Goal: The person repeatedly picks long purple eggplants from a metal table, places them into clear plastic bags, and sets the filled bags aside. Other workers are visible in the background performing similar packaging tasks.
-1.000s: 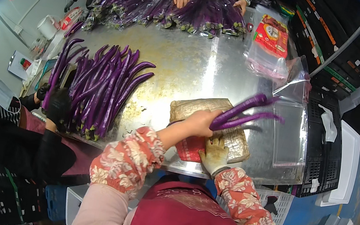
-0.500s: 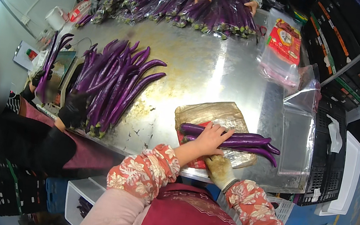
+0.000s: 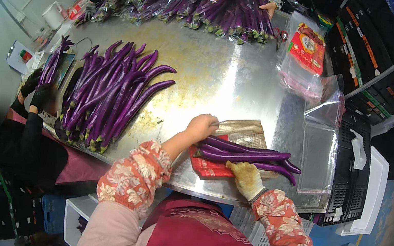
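Note:
Several long purple eggplants [image 3: 246, 157] lie side by side on a flat brown mat [image 3: 244, 126] with a red sheet [image 3: 210, 169] at its near side. My bare left hand [image 3: 200, 128] is closed at the mat's far left corner and pinches its edge. Against the near side of the eggplants rests my gloved right hand [image 3: 247, 179], its fingers bunched low by the red sheet. What, if anything, lies in its fingers is hidden. The glove is whitish with brown stains.
Left on the metal table [image 3: 203, 87] is a heap of loose eggplants [image 3: 113, 93]. Bagged eggplants [image 3: 190, 4] line the far edge, under another person's hands. A person in black gloves [image 3: 40, 91] works at left. Clear bags [image 3: 321, 144] and a red-printed pack [image 3: 307, 50] lie right.
My left hand has moved off the eggplants, leftward to the mat's corner. My right hand has slid slightly right. At left, the black-gloved person's hand has drawn back from the heap.

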The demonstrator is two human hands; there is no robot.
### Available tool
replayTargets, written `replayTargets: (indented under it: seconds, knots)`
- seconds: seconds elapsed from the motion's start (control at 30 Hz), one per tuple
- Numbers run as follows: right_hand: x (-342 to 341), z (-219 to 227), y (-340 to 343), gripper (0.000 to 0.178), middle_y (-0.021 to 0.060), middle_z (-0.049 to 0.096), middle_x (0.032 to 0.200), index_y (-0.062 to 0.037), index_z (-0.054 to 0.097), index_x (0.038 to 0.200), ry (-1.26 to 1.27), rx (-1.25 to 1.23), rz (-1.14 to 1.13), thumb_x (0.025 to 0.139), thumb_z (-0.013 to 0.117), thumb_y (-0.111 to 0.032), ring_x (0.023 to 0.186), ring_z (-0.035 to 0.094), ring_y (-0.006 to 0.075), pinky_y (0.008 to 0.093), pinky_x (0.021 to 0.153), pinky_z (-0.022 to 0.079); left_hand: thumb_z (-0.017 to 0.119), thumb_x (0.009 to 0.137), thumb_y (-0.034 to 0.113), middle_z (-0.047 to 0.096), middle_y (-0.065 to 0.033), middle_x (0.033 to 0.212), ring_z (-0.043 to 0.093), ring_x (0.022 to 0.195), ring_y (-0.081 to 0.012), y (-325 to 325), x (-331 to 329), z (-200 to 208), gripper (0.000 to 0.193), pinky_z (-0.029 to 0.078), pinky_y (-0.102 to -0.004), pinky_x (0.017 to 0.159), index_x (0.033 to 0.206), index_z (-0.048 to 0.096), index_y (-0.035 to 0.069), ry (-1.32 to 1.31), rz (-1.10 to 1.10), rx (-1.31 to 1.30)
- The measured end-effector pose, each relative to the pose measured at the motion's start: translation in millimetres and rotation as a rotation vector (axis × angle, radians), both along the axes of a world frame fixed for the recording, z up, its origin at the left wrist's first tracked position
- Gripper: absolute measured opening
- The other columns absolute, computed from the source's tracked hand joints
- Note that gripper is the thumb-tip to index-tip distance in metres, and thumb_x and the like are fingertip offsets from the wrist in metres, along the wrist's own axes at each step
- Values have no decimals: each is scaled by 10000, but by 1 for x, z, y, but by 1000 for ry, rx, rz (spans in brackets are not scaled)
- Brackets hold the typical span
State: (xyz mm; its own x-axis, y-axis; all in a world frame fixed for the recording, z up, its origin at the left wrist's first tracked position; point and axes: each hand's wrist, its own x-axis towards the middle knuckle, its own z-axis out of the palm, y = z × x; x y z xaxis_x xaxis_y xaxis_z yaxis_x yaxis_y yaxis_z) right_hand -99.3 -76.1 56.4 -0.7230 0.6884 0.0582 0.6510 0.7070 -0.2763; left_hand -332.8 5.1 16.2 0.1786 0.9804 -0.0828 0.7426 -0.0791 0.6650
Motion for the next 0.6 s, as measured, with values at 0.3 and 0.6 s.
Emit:
replayTargets:
  seconds: [0.3, 0.6]
  knots:
    - [-32, 2, 61, 133, 121, 594, 828, -105, 616, 873, 252, 195, 60, 762, 601, -177, 831, 582, 269, 367, 751, 461, 575, 811, 247, 580, -116, 805, 541, 788, -281, -37, -10, -19, 223, 435, -349, 740, 862, 623, 35, -367, -90, -70]
    - [-29, -26, 61, 270, 117, 603, 820, -68, 590, 860, 380, -603, -273, 710, 694, -266, 783, 594, 248, 331, 717, 460, 653, 741, 268, 629, -111, 800, 598, 772, -276, -84, -5, 10, 245, 451, -362, 694, 828, 645, 39, -103, 29, 289]
